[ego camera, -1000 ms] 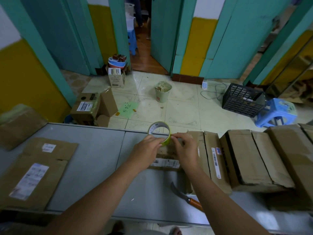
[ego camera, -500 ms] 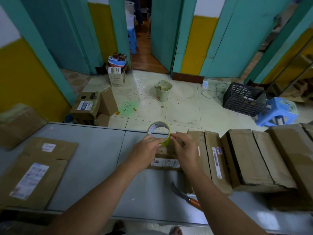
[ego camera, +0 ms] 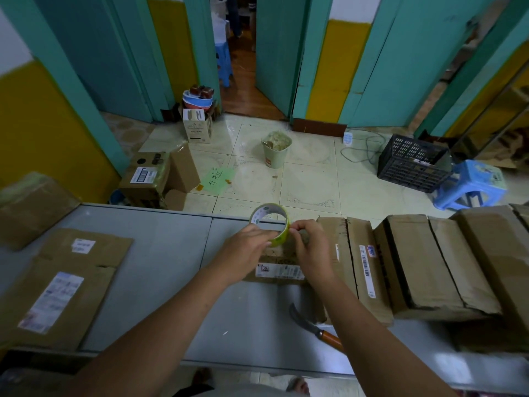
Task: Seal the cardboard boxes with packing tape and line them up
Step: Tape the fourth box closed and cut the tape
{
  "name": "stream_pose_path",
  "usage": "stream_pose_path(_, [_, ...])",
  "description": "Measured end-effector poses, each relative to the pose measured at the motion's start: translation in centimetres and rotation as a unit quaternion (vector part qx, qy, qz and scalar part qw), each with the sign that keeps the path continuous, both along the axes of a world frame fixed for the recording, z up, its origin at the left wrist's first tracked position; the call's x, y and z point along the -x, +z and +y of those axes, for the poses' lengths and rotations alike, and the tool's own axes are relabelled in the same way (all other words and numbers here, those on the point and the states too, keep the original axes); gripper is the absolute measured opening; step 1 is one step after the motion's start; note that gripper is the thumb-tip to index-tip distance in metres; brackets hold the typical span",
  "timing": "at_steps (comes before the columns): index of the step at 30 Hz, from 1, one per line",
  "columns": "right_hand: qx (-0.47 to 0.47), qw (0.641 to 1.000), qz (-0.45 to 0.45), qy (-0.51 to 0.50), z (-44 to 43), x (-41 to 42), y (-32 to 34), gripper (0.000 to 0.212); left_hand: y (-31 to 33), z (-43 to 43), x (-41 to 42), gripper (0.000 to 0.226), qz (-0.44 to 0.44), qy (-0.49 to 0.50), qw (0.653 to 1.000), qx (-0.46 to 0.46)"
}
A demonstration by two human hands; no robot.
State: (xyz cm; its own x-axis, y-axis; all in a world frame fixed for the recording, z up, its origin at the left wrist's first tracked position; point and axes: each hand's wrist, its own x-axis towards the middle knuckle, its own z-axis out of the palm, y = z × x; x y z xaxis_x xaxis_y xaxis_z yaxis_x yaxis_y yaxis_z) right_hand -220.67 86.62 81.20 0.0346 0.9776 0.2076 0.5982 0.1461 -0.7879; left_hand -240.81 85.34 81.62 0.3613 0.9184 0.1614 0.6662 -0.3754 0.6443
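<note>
My left hand [ego camera: 246, 250] grips a roll of packing tape [ego camera: 270, 223] with a green edge, held upright above a small cardboard box [ego camera: 279, 267] with a white label. My right hand [ego camera: 310, 247] pinches the roll's right side, where the tape end is; the fingertips are partly hidden. To the right of the small box, three bigger cardboard boxes lie side by side on the grey table [ego camera: 148, 253]: one with barcode labels [ego camera: 356, 262], one with dark seams [ego camera: 429, 262], and one [ego camera: 498, 253] at the right edge.
A knife with a wooden handle [ego camera: 313, 329] lies near the table's front edge under my right forearm. Flattened cardboard with labels [ego camera: 61, 285] and another box [ego camera: 31, 207] occupy the left of the table. On the floor beyond stand a bucket [ego camera: 276, 149], a black crate [ego camera: 413, 163] and a blue stool [ego camera: 472, 183].
Both hands and the tape roll stay almost in place; the roll is tilted slightly differently and my right fingers have shifted a little on its edge.
</note>
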Motion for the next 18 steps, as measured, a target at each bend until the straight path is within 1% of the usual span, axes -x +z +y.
stream_pose_path(3, [-0.007, 1.000, -0.023, 0.012, 0.15, 0.25, -0.47, 0.015, 0.11, 0.01, 0.11, 0.041, -0.003, -0.003, 1.000, 0.002])
stream_pose_path(5, [-0.010, 0.999, -0.034, 0.013, 0.16, 0.48, -0.70, 0.015, 0.24, -0.09, 0.06, 0.041, -0.002, -0.006, 1.000, -0.003])
stream_pose_path(13, [0.003, 0.999, -0.025, 0.028, 0.12, 0.70, -0.58, 0.021, 0.68, -0.14, -0.23, 0.040, 0.009, 0.004, 1.000, -0.003])
stream_pose_path(15, [-0.006, 0.999, -0.023, 0.029, 0.04, 0.61, -0.72, 0.018, 0.77, -0.11, -0.20, 0.040, 0.013, 0.005, 1.000, 0.004])
stream_pose_path(18, [-0.045, 0.999, 0.000, 0.018, -0.34, 0.35, -0.93, 0.010, 0.77, -0.02, 0.00, 0.039, 0.014, 0.005, 1.000, 0.015])
